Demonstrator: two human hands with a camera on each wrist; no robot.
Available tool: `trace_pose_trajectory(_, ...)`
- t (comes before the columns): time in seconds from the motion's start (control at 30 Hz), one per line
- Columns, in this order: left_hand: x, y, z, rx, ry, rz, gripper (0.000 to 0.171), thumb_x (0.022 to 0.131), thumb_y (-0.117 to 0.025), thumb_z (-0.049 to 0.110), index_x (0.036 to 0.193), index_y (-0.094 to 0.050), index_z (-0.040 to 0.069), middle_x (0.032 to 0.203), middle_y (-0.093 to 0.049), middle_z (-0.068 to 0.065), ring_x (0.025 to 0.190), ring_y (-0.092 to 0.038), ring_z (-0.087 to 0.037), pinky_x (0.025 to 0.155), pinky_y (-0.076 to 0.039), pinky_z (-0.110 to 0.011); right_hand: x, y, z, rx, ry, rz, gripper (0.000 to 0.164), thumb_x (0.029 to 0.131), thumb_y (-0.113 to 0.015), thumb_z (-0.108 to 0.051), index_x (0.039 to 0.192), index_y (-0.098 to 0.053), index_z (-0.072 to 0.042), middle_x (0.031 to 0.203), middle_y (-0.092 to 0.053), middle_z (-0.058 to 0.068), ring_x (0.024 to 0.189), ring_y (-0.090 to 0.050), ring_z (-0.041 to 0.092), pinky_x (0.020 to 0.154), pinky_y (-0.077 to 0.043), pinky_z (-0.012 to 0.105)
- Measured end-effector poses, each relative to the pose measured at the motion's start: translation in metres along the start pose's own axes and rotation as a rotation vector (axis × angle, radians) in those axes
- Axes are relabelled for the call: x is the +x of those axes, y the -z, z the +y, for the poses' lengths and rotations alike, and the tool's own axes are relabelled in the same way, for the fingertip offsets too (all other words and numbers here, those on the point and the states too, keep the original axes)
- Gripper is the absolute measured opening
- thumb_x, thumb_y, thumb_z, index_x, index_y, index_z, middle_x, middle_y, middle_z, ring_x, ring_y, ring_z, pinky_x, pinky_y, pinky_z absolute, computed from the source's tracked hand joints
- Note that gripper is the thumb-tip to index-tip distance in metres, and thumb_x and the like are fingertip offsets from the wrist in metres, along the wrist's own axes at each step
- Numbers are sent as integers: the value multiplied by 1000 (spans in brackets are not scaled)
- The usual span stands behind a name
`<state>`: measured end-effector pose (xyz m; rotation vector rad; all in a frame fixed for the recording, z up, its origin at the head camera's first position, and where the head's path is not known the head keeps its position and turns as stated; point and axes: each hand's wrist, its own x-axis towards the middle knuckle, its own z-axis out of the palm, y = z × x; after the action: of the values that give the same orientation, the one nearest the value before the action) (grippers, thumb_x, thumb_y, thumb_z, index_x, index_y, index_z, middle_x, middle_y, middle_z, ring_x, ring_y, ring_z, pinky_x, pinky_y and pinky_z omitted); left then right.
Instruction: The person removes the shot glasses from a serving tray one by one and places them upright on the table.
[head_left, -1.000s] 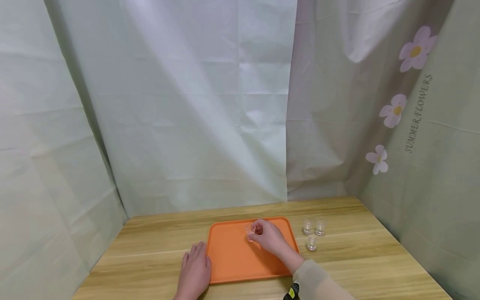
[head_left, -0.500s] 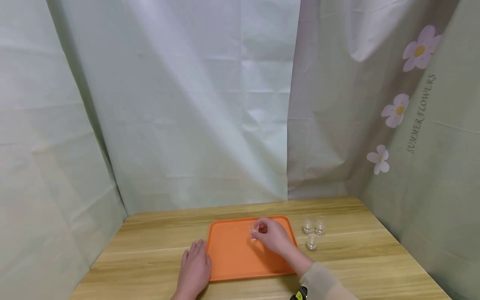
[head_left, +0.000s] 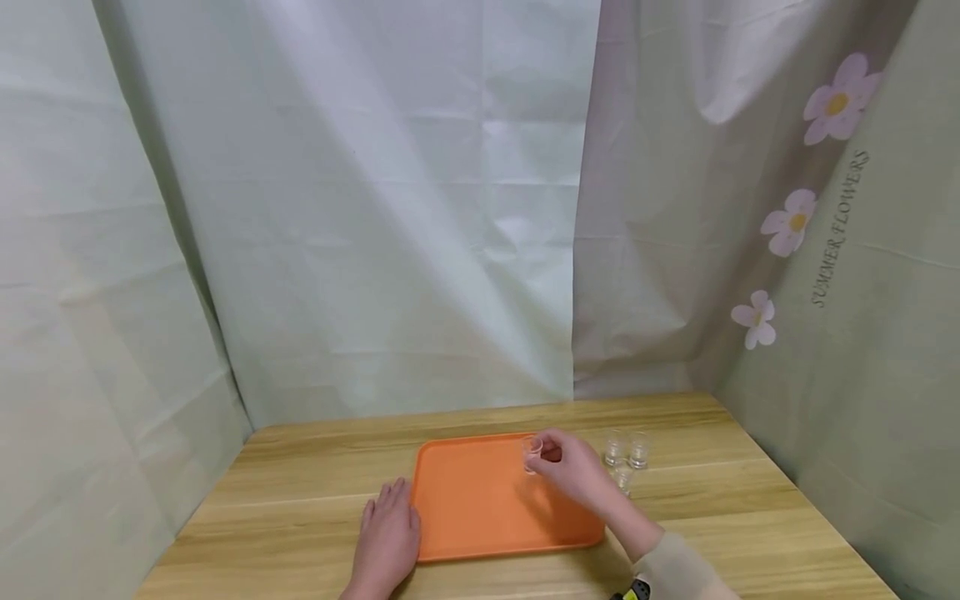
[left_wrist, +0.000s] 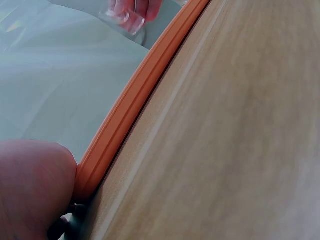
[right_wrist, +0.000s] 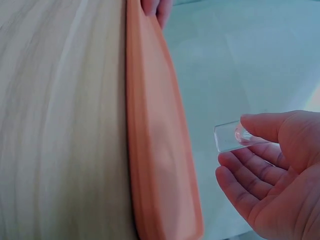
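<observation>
My right hand pinches a small clear shot glass between thumb and fingers, over the right part of an orange tray. In the right wrist view the glass is held up above the tray's surface, thumb on one side and fingers on the other. My left hand lies with straight fingers on the table, its thumb side against the tray's left edge. The left wrist view shows its thumb at the rim of the tray.
Several more clear shot glasses stand in a group on the wooden table, right of the tray; the nearest one is partly behind my right hand. Pale curtains with printed flowers enclose the table at the back and sides.
My right hand has moved right across the tray, carrying the shot glass toward the tray's right side. My left hand has stayed at the left edge.
</observation>
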<state>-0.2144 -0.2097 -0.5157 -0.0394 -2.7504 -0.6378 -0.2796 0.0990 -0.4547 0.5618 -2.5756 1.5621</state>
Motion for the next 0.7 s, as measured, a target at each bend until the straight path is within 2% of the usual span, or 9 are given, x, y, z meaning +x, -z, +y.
trace_pose_trajectory(0.23, 0, -1, -1, 2, 6, -5, 47, 107, -60, 8, 148, -58, -15, 154, -56, -36, 148, -46, -58, 122, -30, -77, -9, 22, 0, -63, -34, 69, 18, 99, -85, -17, 112, -76, -10, 99, -77, -3, 95, -75, 14, 79, -61, 29)
trace_pose_trajectory(0.43, 1, -2, -3, 6, 1, -1, 47, 107, -60, 8, 148, -58, -15, 154, -56, -36, 148, -46, -58, 122, -30, -77, -19, 41, 2, -71, -62, 108, 15, 100, -85, -17, 111, -76, -11, 99, -77, -3, 96, -76, 13, 80, -62, 29)
trace_pose_trajectory(0.7, 1, -2, -3, 8, 7, -18, 48, 108, -59, 8, 149, -56, -15, 155, -55, -36, 150, -44, -57, 123, -29, -76, -33, 69, 5, -111, -78, 154, 24, 101, -83, -19, 120, -76, -8, 105, -78, -1, 101, -77, 15, 86, -62, 32)
